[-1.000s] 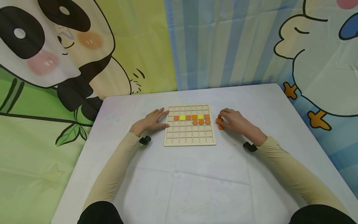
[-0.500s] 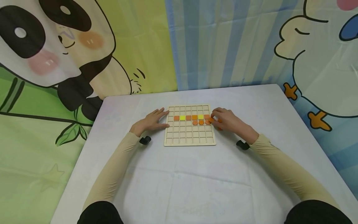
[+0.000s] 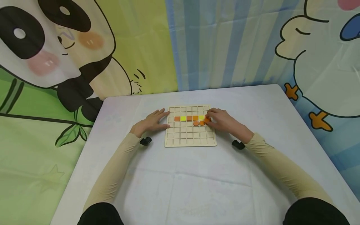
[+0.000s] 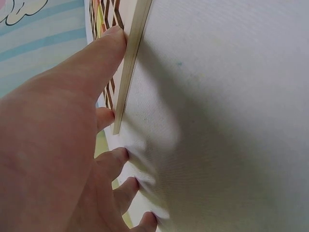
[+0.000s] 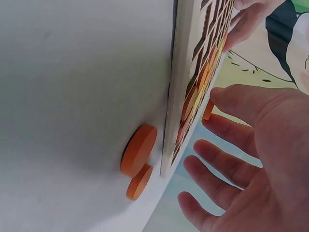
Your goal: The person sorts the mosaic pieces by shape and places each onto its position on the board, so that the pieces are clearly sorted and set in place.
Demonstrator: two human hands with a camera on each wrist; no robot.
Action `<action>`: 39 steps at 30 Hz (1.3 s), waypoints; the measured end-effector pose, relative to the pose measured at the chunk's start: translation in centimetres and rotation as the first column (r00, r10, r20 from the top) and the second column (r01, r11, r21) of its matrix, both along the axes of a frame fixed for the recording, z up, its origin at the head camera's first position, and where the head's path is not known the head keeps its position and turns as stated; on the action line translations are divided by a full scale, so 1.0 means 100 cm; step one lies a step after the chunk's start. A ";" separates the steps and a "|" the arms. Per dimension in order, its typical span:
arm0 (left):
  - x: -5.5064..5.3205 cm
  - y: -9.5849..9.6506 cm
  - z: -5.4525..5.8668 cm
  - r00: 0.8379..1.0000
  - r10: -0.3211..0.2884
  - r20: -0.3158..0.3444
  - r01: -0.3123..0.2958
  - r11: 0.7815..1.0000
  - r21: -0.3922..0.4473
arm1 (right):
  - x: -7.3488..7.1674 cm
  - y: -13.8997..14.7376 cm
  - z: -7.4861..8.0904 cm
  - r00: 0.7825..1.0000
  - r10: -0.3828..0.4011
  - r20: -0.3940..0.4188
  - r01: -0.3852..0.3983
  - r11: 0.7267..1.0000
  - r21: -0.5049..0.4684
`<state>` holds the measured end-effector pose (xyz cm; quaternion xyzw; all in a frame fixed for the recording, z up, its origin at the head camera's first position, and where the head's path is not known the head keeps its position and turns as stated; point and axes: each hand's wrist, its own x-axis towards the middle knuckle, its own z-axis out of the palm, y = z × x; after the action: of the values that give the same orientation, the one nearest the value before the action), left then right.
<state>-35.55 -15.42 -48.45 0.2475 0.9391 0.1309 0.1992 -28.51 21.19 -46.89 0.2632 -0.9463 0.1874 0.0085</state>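
A wooden grid board (image 3: pixel 190 137) lies on the white table. My left hand (image 3: pixel 151 122) rests at its left edge, fingers spread, with the thumb (image 4: pixel 113 41) and index fingertip touching the rim. Over the board's right side, my right hand (image 3: pixel 223 121) pinches an orange disc (image 5: pixel 208 110) between thumb and index finger; the other fingers are loosely extended. A row of orange and yellow square tiles (image 3: pixel 183 118) crosses the grid. Below the row sit round discs, including an orange disc (image 3: pixel 202 123) and a paler disc (image 3: pixel 195 123). The right hand hides the row's right end.
Two loose orange discs, a nearer disc (image 5: pixel 139 150) and a farther disc (image 5: pixel 139 182), lie on the table (image 3: pixel 180 187) beside the board's right edge; the right hand covers them in the head view. Behind the table hangs a cartoon-printed curtain (image 3: pixel 225 43).
My right hand has moved left from the loose discs beside the board to over its right columns, carrying an orange disc. The left hand has stayed put.
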 end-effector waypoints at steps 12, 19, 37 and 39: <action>0.000 0.000 -0.002 1.000 -0.009 -0.006 0.009 1.000 -0.001 | -0.001 -0.015 -0.003 0.997 0.056 -0.045 -0.057 0.998 -0.013; -0.001 -0.001 -0.002 1.000 -0.005 0.001 0.005 1.000 0.002 | -0.005 -0.025 -0.007 0.995 0.084 -0.055 -0.084 0.996 0.001; -0.003 -0.003 -0.006 1.000 -0.005 0.004 0.005 1.000 -0.007 | -0.009 -0.049 -0.007 0.986 0.145 -0.081 -0.144 0.989 0.022; -0.003 -0.003 -0.005 1.000 -0.004 0.002 0.004 1.000 -0.006 | -0.010 -0.053 -0.007 0.985 0.154 -0.072 -0.153 0.988 0.026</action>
<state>-35.81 -15.73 -48.95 0.2484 0.9389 0.1280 0.2009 -29.54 15.90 -47.59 0.3421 -0.9242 0.1677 0.0265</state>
